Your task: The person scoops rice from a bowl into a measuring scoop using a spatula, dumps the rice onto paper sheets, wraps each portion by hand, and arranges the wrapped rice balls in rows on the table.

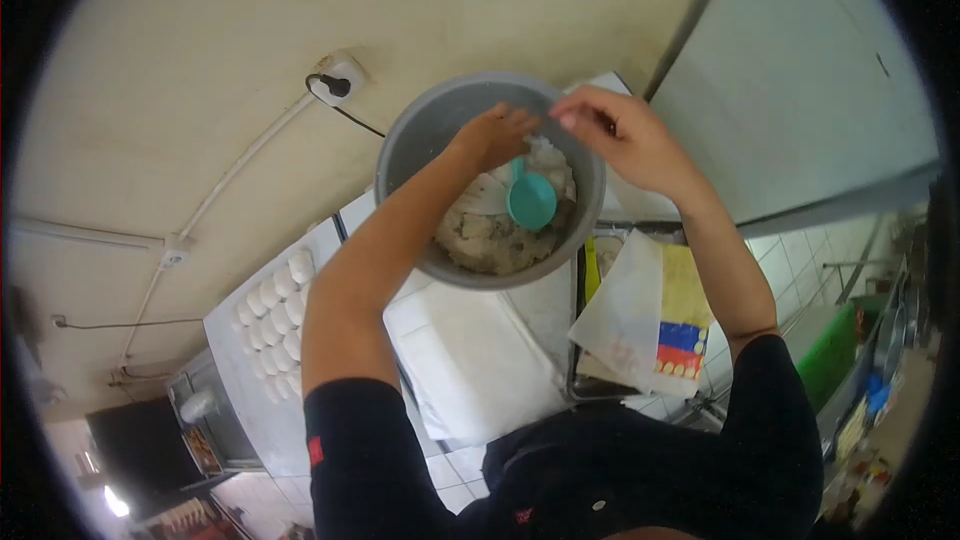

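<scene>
A large grey basin [400,155] holds a pale, lumpy mass [490,240] with white material near its upper part. On the mass lies a turquoise scoop [532,202], its short handle pointing up. My left hand [497,138] reaches into the basin above the white material, fingers bent and partly hidden; what it holds, if anything, is not visible. At the basin's upper right rim is my right hand [615,135], its thumb and fingertips brought together. Anything between those fingertips is too small to make out.
Rows of white round pieces [270,320] lie on a white surface at the left. Folded white cloth or paper [470,355] is below the basin. Printed sheets [680,310] rest on a tray to the right. A plug [335,86] sits in the wall socket.
</scene>
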A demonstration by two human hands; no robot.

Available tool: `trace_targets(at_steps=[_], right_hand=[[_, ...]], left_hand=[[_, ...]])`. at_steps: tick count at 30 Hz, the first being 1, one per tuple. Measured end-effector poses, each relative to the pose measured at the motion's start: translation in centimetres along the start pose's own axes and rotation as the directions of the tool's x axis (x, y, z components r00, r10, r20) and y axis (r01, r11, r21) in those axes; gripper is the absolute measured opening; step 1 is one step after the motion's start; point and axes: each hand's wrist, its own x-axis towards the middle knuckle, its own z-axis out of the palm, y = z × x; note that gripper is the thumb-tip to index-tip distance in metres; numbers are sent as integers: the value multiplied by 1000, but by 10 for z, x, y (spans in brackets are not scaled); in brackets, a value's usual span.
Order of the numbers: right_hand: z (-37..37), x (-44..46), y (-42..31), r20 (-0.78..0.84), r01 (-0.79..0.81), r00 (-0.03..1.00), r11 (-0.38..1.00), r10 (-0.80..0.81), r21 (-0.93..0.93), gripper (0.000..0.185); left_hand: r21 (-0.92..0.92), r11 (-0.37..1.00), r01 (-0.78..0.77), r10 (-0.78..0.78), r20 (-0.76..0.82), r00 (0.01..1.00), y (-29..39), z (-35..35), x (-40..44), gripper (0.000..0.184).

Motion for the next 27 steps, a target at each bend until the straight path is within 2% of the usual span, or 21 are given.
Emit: trace_targets(at_steps=[2,5,8,12,14,15,16,18,20,22,24,25,27], right_hand=[[-7,11,-1,139,72,988,997,-68,-23,17],[-3,19,17,284,151,949,988,-137,-29,15],[10,31,26,407,213,897,975,-171,-61,16],[25,37,28,516,285,839,947,-173,-147,17],[26,38,17,700,265,714,937,-33,-226,18],[29,39,12,771,262,636,928,40,-265,18],[36,39,11,815,337,575,888,69,-313,18],[59,38,18,879,491,455,784,141,-380,17],[91,42,36,899,645,390,638,199,-421,16],[125,49,51,898,764,305,481,317,-430,17],[157,58,64,847,853,210,332,488,-403,21],[173,61,77,838,861,208,312,505,-402,24],[200,61,114,815,875,204,273,542,-400,31]], left_hand=[[-36,994,-106,112,325,939,-7,9,19,40],[-47,976,-213,216,330,919,-17,-15,23,40],[27,952,-305,299,134,945,-26,15,16,43],[-42,948,-317,319,149,936,-28,21,20,39],[-45,942,-332,335,163,928,-31,18,14,34],[-214,969,-120,183,301,936,-31,11,10,32],[-341,933,113,59,455,888,-30,4,5,29],[-367,876,312,-79,528,846,-31,-15,-14,25],[-257,936,241,-147,335,931,-35,-56,-62,24],[-183,916,356,-313,227,922,-41,-79,-101,26],[-249,819,516,-435,316,843,-48,-115,-129,25],[-276,759,589,-487,361,796,-51,-132,-142,24],[-308,674,671,-582,337,740,-47,-156,-168,20]])
